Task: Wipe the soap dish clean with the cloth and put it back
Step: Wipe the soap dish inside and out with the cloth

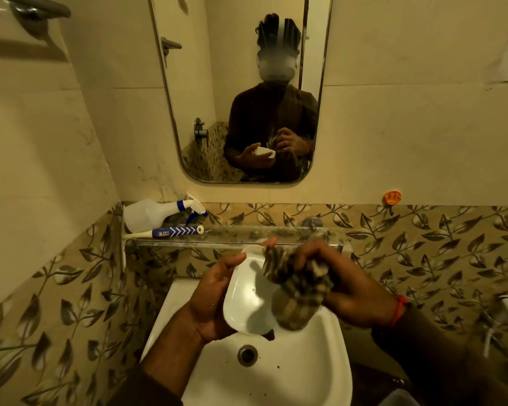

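Head view: my left hand (210, 300) grips the soap dish (247, 297), right hand (343, 285) bunches the cloth (296, 291); wet, the dish could slip into the sink (305, 376).

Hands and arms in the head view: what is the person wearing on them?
Both hands are bare, no gloves. The right hand has a red-orange thread band around the wrist, just ahead of a dark sleeve. The left hand shows no band or ring; a dark sleeve covers the lower forearm.
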Available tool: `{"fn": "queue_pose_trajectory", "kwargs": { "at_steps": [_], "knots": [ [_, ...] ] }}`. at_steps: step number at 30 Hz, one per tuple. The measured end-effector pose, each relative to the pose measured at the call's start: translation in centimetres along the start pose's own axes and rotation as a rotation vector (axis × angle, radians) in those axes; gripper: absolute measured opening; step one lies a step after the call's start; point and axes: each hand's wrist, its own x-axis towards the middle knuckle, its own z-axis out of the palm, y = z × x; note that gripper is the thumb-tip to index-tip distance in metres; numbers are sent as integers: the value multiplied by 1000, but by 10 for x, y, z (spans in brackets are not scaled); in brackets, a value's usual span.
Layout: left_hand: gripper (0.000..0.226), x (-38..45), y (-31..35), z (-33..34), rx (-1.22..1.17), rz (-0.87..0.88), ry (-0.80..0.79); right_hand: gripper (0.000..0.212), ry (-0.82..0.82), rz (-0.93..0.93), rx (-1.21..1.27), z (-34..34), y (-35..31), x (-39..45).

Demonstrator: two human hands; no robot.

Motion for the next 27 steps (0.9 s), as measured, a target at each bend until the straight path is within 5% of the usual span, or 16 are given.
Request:
{"fn": "queue_pose_trajectory", "kwargs": {
  "at_steps": [3,6,9,12,16,21,27],
  "knots": [
    [72,0,0,-12,-6,130,20,53,314,212,283,-7,-1,1],
    [76,8,0,-12,10,256,105,41,434,326,317,-6,-5,4],
    [58,17,-8,4,55,291,247,41,354,435,146,5,-14,11],
    [82,28,-24,22,112,220,384,46,283,398,-421,22,-12,17],
    [77,39,-39,39,108,219,424,48,254,378,-876,45,1,21],
    [81,37,-28,31,91,275,427,46,164,206,-687,41,5,11],
    [73,31,-5,26,223,274,425,46,-326,-6,-808,25,0,7]
  ]
}}
